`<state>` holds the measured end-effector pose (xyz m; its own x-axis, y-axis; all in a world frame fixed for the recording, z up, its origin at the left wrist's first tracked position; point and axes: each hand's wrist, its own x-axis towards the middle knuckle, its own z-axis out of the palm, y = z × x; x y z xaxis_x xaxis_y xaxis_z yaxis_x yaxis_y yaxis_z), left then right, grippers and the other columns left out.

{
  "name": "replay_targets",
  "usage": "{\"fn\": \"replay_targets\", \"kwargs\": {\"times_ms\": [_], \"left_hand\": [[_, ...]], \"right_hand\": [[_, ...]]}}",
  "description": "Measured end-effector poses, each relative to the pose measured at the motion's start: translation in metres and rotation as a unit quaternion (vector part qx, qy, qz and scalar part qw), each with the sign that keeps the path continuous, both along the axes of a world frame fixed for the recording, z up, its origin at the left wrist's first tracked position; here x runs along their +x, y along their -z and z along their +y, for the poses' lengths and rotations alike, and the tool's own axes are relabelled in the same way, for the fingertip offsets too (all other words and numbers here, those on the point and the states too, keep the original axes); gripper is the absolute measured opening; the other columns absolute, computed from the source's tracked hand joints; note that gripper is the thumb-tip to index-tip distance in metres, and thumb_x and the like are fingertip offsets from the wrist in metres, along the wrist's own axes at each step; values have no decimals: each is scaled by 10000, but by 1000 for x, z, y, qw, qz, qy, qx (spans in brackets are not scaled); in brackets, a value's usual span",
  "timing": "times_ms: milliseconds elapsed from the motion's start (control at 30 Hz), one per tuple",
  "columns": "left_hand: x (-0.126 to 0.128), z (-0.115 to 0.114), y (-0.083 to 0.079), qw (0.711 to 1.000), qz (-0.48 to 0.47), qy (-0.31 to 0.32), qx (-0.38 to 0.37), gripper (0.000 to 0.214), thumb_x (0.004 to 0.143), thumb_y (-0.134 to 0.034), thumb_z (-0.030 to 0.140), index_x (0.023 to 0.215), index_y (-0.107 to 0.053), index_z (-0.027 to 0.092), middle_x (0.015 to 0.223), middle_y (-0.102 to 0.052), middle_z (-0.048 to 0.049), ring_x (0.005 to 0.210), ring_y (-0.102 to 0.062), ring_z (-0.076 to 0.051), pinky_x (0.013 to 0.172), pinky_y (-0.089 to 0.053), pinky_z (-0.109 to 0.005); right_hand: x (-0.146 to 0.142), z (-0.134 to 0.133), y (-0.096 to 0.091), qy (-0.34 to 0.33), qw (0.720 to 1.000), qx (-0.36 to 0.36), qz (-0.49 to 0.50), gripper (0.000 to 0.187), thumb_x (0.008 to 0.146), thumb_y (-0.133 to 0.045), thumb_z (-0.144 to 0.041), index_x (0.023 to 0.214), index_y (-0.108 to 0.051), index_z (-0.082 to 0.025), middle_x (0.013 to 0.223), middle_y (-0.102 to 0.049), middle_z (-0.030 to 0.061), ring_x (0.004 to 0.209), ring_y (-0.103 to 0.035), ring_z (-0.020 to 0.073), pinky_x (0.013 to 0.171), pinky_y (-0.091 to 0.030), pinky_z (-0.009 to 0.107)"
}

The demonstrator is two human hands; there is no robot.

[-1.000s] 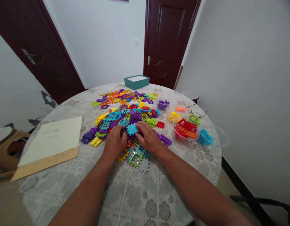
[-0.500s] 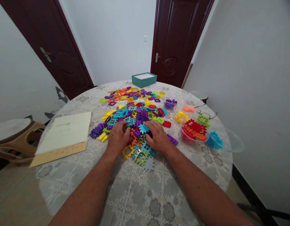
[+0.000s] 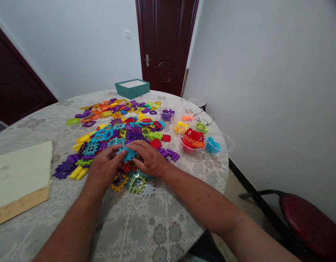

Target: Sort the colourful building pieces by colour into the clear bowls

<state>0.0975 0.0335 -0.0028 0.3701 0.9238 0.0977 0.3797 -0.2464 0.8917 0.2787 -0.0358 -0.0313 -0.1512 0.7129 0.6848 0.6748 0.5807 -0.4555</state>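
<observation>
A blue interlocking plastic tile with notched edges is held between my two hands, just above the near side of a pile. My left hand pinches its left side, the thumb lying across the face. The fingers of my right hand are curled on its right and upper edges. Behind and around them spreads the pile of colourful tiles, with purple, yellow, green and red pieces. Below my hands lie a yellow frame tile, a lime frame tile and a grey tile.
Clear bowls to the right hold red tiles, yellow pieces, purple pieces and blue pieces. Eyeglasses lie behind them. A green box stands at the back; paper lies at left. A red-seated chair stands right.
The view has turned to the right. My left hand has come over to the blue tile and now grips it too; before, only my right hand held it.
</observation>
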Motion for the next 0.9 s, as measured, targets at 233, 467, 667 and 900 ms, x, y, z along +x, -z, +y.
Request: {"fn": "replay_targets", "kwargs": {"times_ms": [233, 467, 667, 900], "left_hand": [[-10, 19, 4, 966, -195, -164, -36, 422, 791, -748, 448, 1119, -698, 185, 832, -668, 10, 665, -613, -145, 583, -535, -249], [-11, 34, 10, 895, -358, -244, -102, 274, 741, -693, 244, 996, -619, 175, 914, -612, -3, 719, -615, -128, 611, -573, -256], [-12, 41, 17, 889, -359, -270, -92, 314, 741, -644, 224, 1050, -615, 175, 883, -625, -10, 677, -618, -136, 600, -555, -264], [-10, 44, 34, 898, -324, -292, -58, 413, 767, -629, 259, 1171, -631, 172, 938, -676, -41, 660, -629, -156, 560, -529, -267]], "right_hand": [[16, 6, 12, 144, 988, 27, 40, 406, 968, -578, -167, 1366, -637, -224, 1341, -673, 124, 1307, -589, 255, 1173, -461, 485], [31, 13, 24, 173, 983, -56, -18, 276, 972, -580, -206, 1204, -724, -167, 1192, -751, 143, 1150, -664, 280, 1097, -500, 493], [12, 9, 2, 148, 988, -1, -51, 286, 985, -572, -195, 1239, -703, -173, 1220, -740, 135, 1192, -640, 281, 1123, -485, 489], [-26, 41, -22, 104, 971, -92, -193, 500, 956, -569, -176, 1454, -604, -195, 1509, -573, 141, 1410, -488, 277, 1203, -400, 468]]}}
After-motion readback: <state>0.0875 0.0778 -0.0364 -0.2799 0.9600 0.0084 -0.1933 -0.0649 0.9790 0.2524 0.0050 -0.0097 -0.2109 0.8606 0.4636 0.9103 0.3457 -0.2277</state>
